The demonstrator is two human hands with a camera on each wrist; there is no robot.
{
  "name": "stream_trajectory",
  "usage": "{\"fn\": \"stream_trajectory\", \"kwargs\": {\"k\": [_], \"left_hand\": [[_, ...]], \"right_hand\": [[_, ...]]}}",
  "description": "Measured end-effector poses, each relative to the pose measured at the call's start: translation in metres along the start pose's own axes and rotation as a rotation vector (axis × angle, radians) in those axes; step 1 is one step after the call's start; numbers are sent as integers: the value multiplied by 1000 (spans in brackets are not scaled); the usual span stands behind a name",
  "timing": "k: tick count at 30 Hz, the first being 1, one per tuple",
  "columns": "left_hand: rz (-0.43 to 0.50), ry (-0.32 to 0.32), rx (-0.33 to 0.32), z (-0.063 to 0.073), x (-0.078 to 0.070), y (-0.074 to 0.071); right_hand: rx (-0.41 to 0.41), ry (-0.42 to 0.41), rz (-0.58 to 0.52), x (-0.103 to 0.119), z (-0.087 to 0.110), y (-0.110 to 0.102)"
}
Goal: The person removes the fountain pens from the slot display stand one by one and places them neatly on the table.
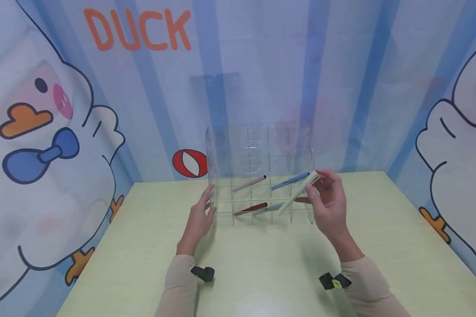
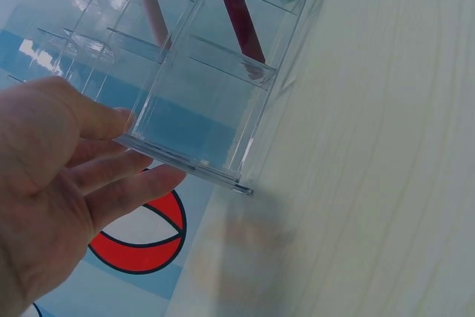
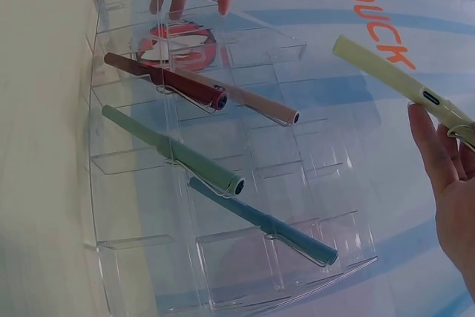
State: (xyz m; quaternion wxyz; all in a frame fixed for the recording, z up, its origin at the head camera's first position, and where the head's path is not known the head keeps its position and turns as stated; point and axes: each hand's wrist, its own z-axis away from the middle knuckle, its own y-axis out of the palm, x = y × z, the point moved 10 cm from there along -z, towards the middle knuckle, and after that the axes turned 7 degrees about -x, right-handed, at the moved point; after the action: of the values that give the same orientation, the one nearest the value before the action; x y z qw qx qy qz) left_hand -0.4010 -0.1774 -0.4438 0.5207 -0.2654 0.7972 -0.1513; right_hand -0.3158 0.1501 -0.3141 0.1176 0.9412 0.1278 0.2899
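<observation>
A clear acrylic rack with rows of compartments stands on the table. My left hand touches its left side panel, fingers extended and thumb at the front edge. Between thumb and fingers, my right hand pinches a pale yellow-green pen, tilted, in front of the rack's right part. Inside the rack, a dark red pen and a green pen lean in the front row. Behind them lean a pinkish pen and a blue pen.
The pale wood-look table extends around the rack. A striped cloth backdrop with duck drawings rises behind and at both sides. Dark wrist devices are on both sleeves.
</observation>
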Motion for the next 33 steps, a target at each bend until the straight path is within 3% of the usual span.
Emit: {"fn": "stream_trajectory", "kwargs": {"k": [5, 12, 33], "left_hand": [[1, -1, 2, 0, 1, 0], [20, 6, 6, 0, 1, 1], [-4, 3, 0, 0, 0, 0]], "right_hand": [[16, 27, 8, -5, 4, 4], [34, 98, 107, -18, 11, 9], [68, 166, 84, -31, 19, 20]]}}
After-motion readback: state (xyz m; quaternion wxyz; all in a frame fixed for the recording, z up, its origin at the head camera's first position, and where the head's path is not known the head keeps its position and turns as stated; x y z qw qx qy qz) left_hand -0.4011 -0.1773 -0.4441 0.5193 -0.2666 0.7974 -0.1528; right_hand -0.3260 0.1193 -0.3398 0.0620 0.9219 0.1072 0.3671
